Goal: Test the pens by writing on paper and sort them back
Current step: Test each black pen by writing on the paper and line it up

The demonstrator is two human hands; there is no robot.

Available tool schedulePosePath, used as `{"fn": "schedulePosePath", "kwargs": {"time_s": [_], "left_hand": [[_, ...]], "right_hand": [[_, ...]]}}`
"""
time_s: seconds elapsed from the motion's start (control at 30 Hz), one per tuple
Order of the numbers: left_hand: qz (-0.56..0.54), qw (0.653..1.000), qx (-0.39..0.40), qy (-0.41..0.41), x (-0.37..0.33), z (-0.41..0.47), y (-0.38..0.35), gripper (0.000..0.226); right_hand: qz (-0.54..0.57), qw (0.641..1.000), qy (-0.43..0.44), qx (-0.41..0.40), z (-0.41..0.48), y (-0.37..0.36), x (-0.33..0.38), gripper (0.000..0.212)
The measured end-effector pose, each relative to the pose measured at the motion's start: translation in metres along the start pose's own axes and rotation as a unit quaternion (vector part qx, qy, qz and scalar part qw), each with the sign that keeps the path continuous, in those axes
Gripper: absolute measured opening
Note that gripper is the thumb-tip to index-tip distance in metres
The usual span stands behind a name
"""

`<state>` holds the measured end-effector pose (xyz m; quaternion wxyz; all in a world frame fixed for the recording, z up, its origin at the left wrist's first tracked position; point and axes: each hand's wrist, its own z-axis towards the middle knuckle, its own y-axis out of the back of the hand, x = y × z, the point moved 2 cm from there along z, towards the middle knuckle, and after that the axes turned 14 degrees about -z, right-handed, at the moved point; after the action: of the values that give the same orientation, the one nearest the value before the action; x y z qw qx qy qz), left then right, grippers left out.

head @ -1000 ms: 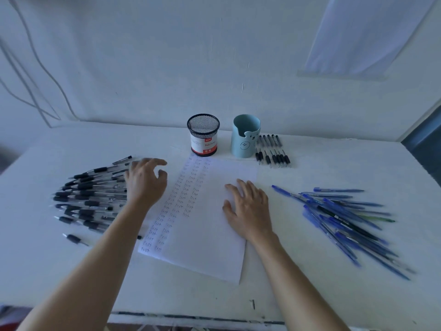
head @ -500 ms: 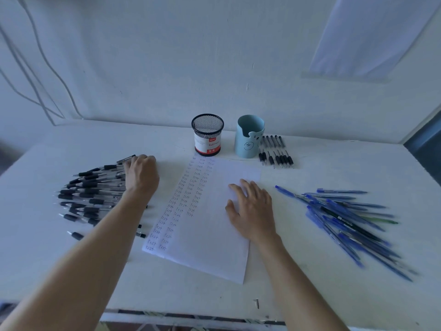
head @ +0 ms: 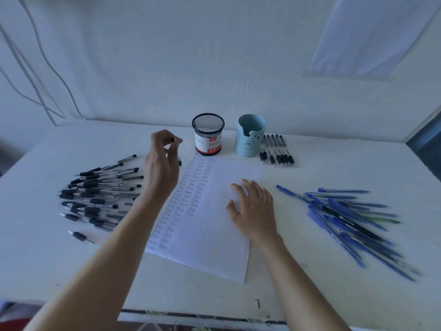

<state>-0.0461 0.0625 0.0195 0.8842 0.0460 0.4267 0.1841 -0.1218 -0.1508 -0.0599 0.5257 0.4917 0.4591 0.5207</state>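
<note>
Head view: the left hand (head: 162, 166) pinches a black pen (head: 172, 140) in its fingers (head: 160, 137), raised beside the mesh cup (head: 208, 136). The right hand (head: 254, 209) lies flat, fingers straight, on the paper (head: 210, 247). Best lower the tip onto a blank patch while the paper is pinned.

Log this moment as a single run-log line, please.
left hand: holds black pen | right hand: flat on paper | test: not yet written
</note>
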Motion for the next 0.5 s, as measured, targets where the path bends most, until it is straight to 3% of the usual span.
{"fn": "schedulePosePath", "kwargs": {"time_s": [0.07, 0.17, 0.4, 0.5], "left_hand": [[-0.135, 0.987, -0.042, 0.074, -0.01, -0.003, -0.008, 0.011], [-0.326, 0.915, -0.089, 0.221, -0.013, -0.008, -0.018, 0.015], [-0.516, 0.756, -0.072, 0.397, -0.015, -0.024, -0.03, 0.033], [-0.542, 0.721, -0.059, 0.427, -0.017, -0.028, -0.032, 0.046]], "right_hand": [[0.0, 1.0, -0.002, -0.002, 0.0, 0.0, 0.0, 0.073], [0.007, 1.0, -0.003, -0.007, 0.0, 0.0, 0.0, 0.072], [0.012, 1.0, -0.006, 0.014, -0.002, 0.005, -0.006, 0.078], [-0.006, 1.0, -0.017, 0.005, -0.011, 0.005, -0.012, 0.073]]}}
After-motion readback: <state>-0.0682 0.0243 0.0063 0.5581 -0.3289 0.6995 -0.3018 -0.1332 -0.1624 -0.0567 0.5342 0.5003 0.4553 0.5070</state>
